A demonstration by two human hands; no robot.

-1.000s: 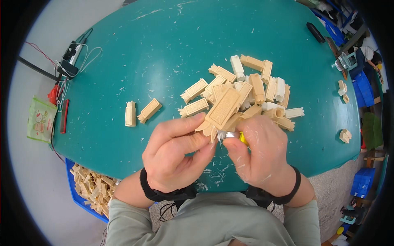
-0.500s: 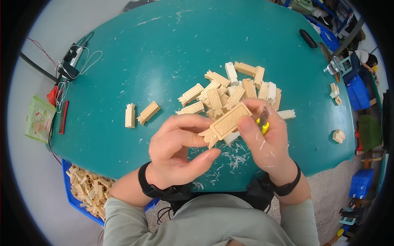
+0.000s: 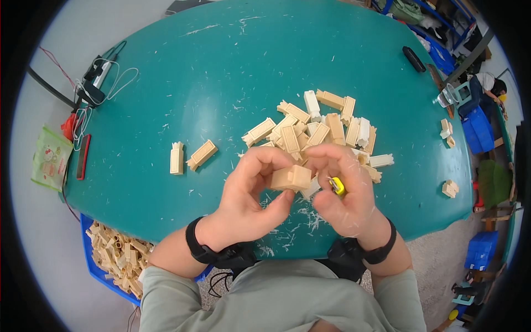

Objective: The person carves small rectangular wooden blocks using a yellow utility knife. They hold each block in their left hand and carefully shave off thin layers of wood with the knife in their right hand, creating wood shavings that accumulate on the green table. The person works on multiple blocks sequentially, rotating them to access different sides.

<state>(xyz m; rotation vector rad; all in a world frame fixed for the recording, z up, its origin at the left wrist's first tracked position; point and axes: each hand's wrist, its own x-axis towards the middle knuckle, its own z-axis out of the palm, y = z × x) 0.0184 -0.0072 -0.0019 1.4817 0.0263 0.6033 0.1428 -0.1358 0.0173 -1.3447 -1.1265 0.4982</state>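
My left hand (image 3: 246, 193) grips a beige moulded block (image 3: 293, 178) between thumb and fingers, its plain end turned toward my right hand. In my right hand (image 3: 351, 193), with the fingers curled, sits a small yellow-handled knife (image 3: 337, 186); most of its blade is hidden. The right fingertips are close to the block's far corner, but I cannot tell whether they touch it. Just beyond both hands lies a loose pile of similar beige and off-white blocks (image 3: 289, 138), with carved panels and jagged ends. Thin pale shavings (image 3: 285, 238) litter the table before me.
Two blocks (image 3: 202, 155) lie apart on the green table (image 3: 182, 72). A blue bin (image 3: 99, 271) full of blocks stands lower left. Along the left edge are a power strip (image 3: 98, 74), a red bar (image 3: 83, 157) and a green bag (image 3: 51, 157). A person (image 3: 487, 91) sits far right.
The block has turned from its carved face to its end, and my right hand has let go of its far end. The knife has tilted, showing more yellow handle.
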